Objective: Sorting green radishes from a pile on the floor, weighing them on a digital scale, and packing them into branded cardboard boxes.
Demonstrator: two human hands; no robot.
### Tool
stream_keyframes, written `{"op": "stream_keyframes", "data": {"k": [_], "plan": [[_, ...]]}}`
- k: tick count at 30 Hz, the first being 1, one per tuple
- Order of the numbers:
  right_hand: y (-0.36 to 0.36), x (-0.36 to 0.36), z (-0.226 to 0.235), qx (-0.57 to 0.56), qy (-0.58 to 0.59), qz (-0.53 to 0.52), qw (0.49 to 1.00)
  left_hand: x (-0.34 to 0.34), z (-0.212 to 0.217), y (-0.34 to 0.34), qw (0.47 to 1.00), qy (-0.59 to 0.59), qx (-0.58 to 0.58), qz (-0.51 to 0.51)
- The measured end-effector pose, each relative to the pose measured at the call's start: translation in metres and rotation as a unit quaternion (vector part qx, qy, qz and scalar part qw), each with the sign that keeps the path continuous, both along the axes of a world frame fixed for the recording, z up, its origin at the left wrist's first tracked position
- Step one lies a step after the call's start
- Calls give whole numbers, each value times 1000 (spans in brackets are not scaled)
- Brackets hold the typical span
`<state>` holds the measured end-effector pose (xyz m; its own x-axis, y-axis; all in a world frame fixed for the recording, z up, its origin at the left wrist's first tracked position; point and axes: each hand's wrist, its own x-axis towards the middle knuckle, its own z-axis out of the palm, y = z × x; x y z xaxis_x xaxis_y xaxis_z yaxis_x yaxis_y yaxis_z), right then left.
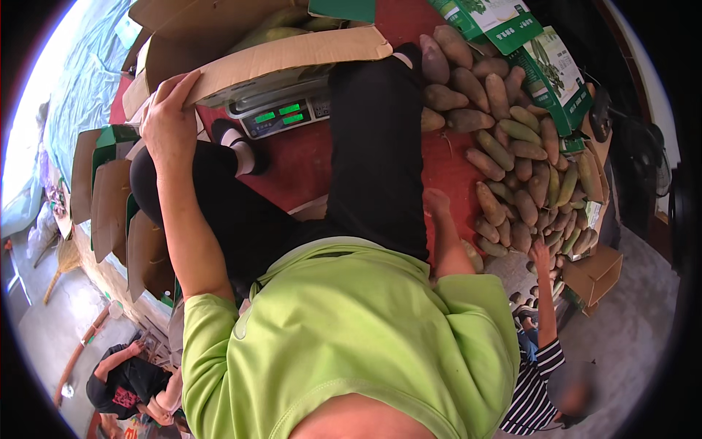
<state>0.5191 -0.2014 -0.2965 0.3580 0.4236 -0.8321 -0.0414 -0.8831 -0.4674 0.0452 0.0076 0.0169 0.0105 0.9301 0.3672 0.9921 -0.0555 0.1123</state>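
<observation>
My left hand (171,124) grips the edge of a brown cardboard box flap (292,62), with its fingers over the rim. The opened box holds several long greenish fruits or tubers (274,33), partly hidden by the flap. Beneath the box is a digital scale (285,115) with lit green displays. My right hand (437,202) hangs low beside my right thigh, left of the heap; its fingers are too unclear to read. Long brown and green fruits or tubers (504,157) lie heaped on the red mat at my right.
Green and white printed cartons (548,77) stand behind the heap. Opened cardboard boxes (113,194) are at my left. A person in a striped shirt (534,388) reaches to the heap's near edge; another in black (131,380) sits lower left. A broom (62,263) lies left.
</observation>
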Motion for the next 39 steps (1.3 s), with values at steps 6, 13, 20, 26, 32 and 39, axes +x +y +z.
{"op": "stream_keyframes", "data": {"k": [6, 13, 20, 26, 32, 39], "plan": [[29, -19, 15, 21, 4, 35, 999, 2, -2, 3, 1000, -25, -5, -3], [48, -1, 2, 46, -19, 3, 999, -3, -5, 4, 999, -26, -1, -27], [79, 63, -5, 35, -104, -43, 993, -1, -6, 5, 999, -19, -31, -24], [110, 97, -6, 11, -151, -93, 984, -1, -9, 9, 999, -1, -32, -28], [130, 112, -34, 10, -113, -166, 980, -1, -16, 10, 1000, 16, -18, -18], [120, 127, -71, 73, -167, -212, 960, 14, -13, 13, 999, 1, -35, -8]]}}
